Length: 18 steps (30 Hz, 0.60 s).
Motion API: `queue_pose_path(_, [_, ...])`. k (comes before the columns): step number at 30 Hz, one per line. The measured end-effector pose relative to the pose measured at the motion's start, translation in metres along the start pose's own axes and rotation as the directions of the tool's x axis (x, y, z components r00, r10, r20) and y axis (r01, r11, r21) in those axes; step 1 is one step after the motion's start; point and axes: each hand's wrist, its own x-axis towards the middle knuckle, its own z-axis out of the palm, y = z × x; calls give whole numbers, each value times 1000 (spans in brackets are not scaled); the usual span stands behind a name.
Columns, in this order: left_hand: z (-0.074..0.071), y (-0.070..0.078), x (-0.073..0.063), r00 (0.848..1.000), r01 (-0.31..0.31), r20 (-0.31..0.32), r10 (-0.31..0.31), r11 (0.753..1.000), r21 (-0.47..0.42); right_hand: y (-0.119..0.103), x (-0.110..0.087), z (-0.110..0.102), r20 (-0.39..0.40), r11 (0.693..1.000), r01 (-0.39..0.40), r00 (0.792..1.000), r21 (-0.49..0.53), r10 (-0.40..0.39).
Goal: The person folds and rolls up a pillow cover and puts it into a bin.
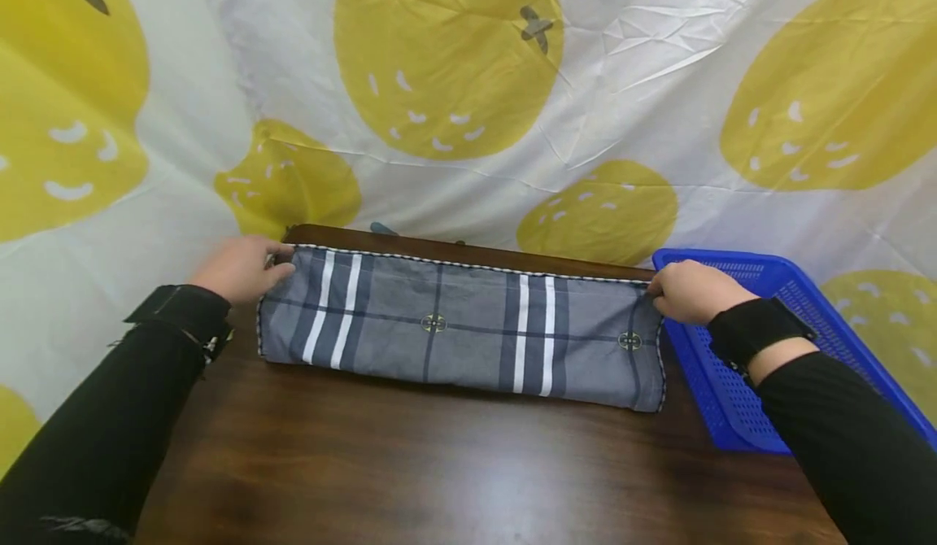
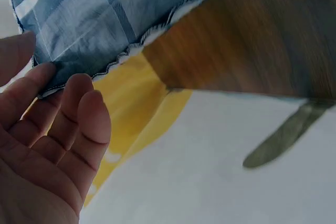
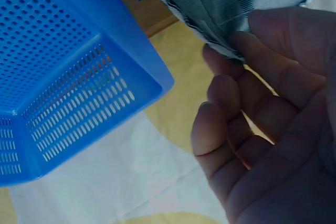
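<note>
Left hand [image 1: 245, 270] and right hand [image 1: 691, 291]: each pinching a far corner of the plaid cloth [image 1: 468, 329]

You've got the cloth spanned across the back of the tabletop [image 1: 468, 464], far edge running straight between your hands. Left thumb and fingertips grip the far-left corner; right thumb and index finger grip the far-right one, other fingers curled loosely below. Cloth is laid out as a long grey-blue strip, white stripe pairs, checked trim along the far edge. Can't tell if that edge is lifted off the wood.

Blue basket [image 1: 754, 439] sits just beside the cloth's right end; your right forearm passes over it. Behind everything: white sheet [image 1: 637, 122] with yellow fruit print. You're wearing black wristbands [image 1: 761, 335] on both arms, over black sleeves [image 1: 827, 431].
</note>
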Motion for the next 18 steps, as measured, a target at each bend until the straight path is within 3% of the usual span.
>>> queue_pose_path(7, [26, 4, 26, 999, 7, 45, -8, 1000, 27, -8, 31, 12, 109, 997, -69, 991, -46, 74])
queue_pose_path(13, [41, 4, 39, 994, 67, 90, -70, 997, 43, -13, 42, 15, 159, 991, -124, 979, -49, 130])
queue_pose_path(18, [48, 8, 46, 993, 78, 89, -80, 997, 26, -13, 46, 20, 169, 987, -157, 972, -42, 162])
